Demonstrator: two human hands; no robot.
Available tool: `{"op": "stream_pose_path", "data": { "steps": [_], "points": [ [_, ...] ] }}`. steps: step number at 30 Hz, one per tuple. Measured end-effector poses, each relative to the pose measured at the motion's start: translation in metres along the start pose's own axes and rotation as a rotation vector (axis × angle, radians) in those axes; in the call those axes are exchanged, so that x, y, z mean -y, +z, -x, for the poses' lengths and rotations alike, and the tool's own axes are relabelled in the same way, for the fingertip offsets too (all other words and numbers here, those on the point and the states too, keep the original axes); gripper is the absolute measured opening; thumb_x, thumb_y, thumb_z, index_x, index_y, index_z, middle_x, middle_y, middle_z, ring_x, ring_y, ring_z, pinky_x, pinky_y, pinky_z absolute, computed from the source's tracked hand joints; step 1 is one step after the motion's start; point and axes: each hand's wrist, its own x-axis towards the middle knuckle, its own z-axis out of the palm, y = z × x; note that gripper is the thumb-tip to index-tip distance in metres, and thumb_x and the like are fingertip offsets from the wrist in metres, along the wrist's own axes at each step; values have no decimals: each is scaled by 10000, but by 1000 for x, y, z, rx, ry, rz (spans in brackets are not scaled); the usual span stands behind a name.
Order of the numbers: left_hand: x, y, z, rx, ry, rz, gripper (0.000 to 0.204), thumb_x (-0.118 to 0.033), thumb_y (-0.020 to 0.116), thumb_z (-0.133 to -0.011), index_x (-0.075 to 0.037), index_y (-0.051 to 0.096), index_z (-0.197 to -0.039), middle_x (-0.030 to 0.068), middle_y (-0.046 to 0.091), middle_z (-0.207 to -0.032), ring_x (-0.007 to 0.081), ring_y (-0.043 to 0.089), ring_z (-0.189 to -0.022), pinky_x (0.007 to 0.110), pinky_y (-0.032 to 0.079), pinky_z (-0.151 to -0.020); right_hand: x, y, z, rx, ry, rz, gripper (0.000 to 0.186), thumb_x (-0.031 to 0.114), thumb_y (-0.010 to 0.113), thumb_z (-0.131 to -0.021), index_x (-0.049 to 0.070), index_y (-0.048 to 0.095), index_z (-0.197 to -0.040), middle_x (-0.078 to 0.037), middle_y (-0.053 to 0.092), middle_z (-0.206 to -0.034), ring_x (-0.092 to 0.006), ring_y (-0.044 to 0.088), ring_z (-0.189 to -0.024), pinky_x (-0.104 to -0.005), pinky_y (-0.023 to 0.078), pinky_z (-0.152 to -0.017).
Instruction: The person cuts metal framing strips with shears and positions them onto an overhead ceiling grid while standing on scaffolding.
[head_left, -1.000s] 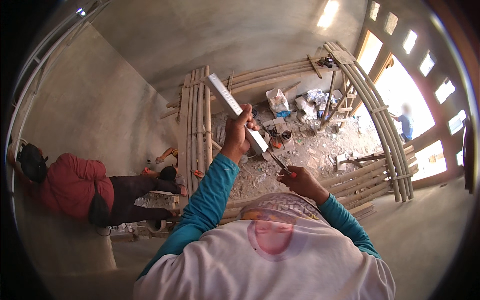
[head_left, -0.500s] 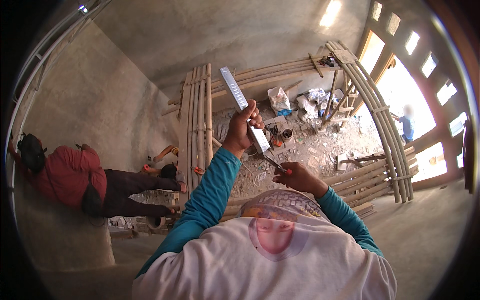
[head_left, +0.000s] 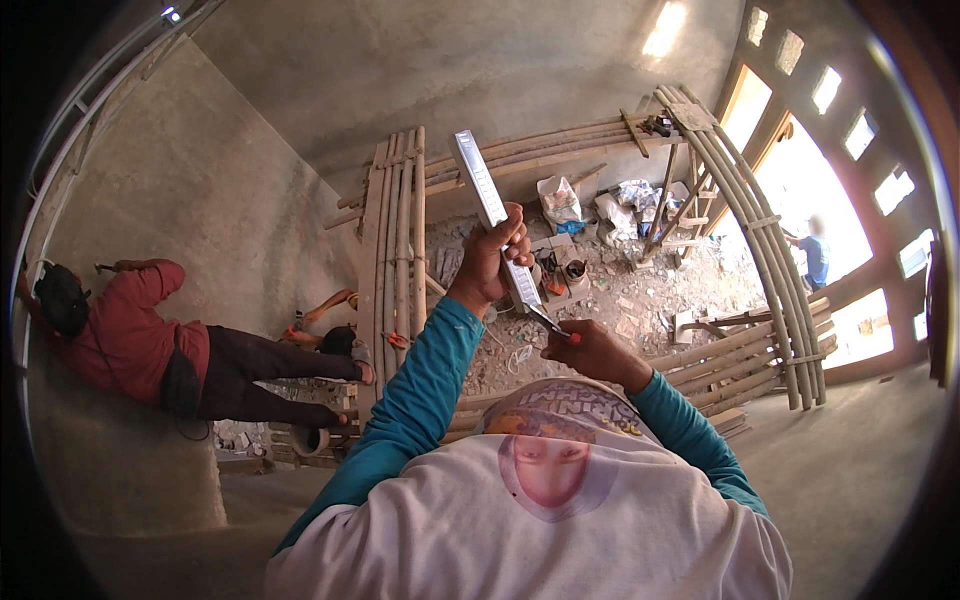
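A long silvery metal channel (head_left: 478, 180), perforated along its face, slants up and away in front of me. My left hand (head_left: 488, 262) is wrapped round its lower half. At the channel's near end are the dark jaws of a pair of snips (head_left: 545, 320) with a bit of red at the handle. My right hand (head_left: 602, 354) is closed round those handles. Whether the jaws bite into the metal is too small to tell.
Bamboo-pole scaffolding (head_left: 400, 230) surrounds the rubble-strewn floor (head_left: 640, 300) below. White sacks (head_left: 560, 200) and a bucket (head_left: 576, 272) stand there. Left, a co-worker in red (head_left: 130, 320) stands on the scaffold; another's arm (head_left: 335, 303) reaches in. Someone in blue (head_left: 815, 255) is by the right doorway.
The metal channel has tipped slightly more upright, its far end shifting right. My right hand has moved a little left. The co-worker in red has raised an arm holding a small tool.
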Motion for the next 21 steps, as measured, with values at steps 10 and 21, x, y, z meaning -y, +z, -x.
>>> {"op": "stream_pose_path", "data": {
  "steps": [10,21],
  "points": [
    [0,-5,0,-15,-6,35,205,-239,744,-974,-148,623,-1112,-43,485,-761,64,445,-595,270,418,-565,-3,4,-5,31,-28,59,316,308,802,-902,39,643,-854,-120,624,-701,-224,555,-626,-403,494,-651],
    [18,-40,-12,-161,-6,-69,232,-269,760,-954,-161,595,-1077,-53,483,-768,68,443,-602,279,425,-585,-11,7,-13,69,165,103,348,338,790,-899,34,649,-805,-136,615,-733,-233,569,-646,-412,490,-648]
  ]
}}
